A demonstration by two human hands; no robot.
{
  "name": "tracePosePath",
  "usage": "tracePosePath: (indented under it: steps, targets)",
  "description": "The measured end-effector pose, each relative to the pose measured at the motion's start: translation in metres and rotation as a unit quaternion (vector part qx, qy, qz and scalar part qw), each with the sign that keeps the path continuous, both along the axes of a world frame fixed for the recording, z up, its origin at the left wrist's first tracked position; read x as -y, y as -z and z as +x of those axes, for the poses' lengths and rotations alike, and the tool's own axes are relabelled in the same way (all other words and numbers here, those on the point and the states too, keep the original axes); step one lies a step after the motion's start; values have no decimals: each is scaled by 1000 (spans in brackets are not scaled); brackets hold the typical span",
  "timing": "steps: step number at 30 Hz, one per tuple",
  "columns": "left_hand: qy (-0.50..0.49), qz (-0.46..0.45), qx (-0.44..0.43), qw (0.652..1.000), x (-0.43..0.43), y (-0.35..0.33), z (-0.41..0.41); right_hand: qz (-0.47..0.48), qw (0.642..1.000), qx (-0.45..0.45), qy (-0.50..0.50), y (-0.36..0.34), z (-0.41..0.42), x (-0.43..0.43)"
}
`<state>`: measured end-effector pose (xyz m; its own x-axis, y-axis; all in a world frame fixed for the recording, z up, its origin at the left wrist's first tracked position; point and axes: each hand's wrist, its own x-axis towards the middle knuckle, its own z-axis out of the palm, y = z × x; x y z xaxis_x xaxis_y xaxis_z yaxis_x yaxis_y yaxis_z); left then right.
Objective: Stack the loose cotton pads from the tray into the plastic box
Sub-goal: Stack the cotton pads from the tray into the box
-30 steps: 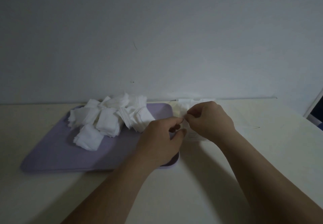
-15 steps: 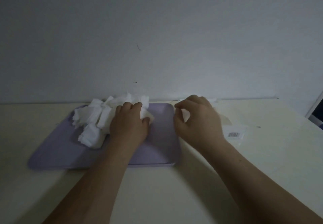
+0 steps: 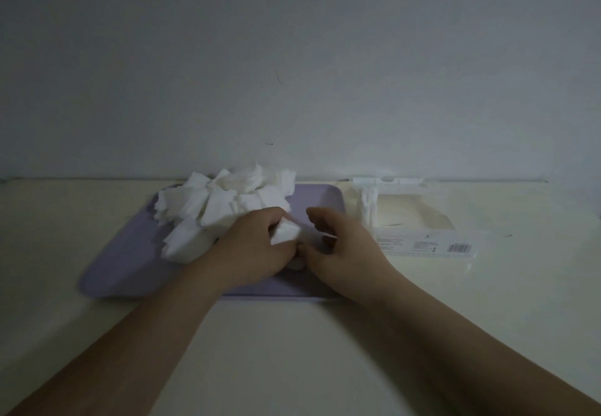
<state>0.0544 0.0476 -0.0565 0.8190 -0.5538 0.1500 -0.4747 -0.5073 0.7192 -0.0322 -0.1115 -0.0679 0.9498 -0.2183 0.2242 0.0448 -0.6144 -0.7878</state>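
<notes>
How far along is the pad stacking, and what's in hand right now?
Early on. Done: some pads stand inside the clear plastic box. In hand: the left hand grips one cotton pad over the purple tray, with the right hand open beside it. Left: a large loose pile on the tray.

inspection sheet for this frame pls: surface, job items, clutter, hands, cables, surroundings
Surface: pale table, dimly lit.
Job's things: purple tray with a heap of loose cotton pads; clear plastic box right of the tray, lid open, a few pads upright inside.
Clutter: nothing seen.
Grippers: left hand holds one pad over the tray; right hand beside it, fingers curled, holding nothing visible.
Cables: nothing seen.
Surroundings: bare wall.
</notes>
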Motion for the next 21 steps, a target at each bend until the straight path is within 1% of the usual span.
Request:
tracePosePath:
  steps: [4, 6, 8, 10, 12, 14, 16, 19, 21]
  targets:
    - [-13, -108, -20, 994, -7, 12, 3, 17, 999, 19, -22, 2, 1, -1]
    - [-12, -166, -52, 985, -7, 16, 5, 36, 999, 26, -17, 2, 3, 0]
    - [1, -199, -66, 978, -6, 17, 5, 64, 998, 14, -17, 0, 3, 2]
    - [6, -224, -62, 973, -6, 18, 6, 54, 998, 9, -12, 2, 5, 4]
    - [1, -252, -66, 966, -6, 16, 7, 61, 997, 36, 9, 4, 8, 7]
    - [0, -280, -105, 954, -7, 16, 9, 88, 994, 59, 34, 5, 10, 9]
    - [13, -297, -141, 944, -10, 18, 14, 139, 987, 68, 40, 8, 10, 11]
    - [48, -281, -147, 947, -12, 23, 18, 216, 972, 90, 24, 11, 11, 11]
    - [57, -273, -149, 949, -11, 25, 17, 234, 967, 93, 25, 12, 12, 10]
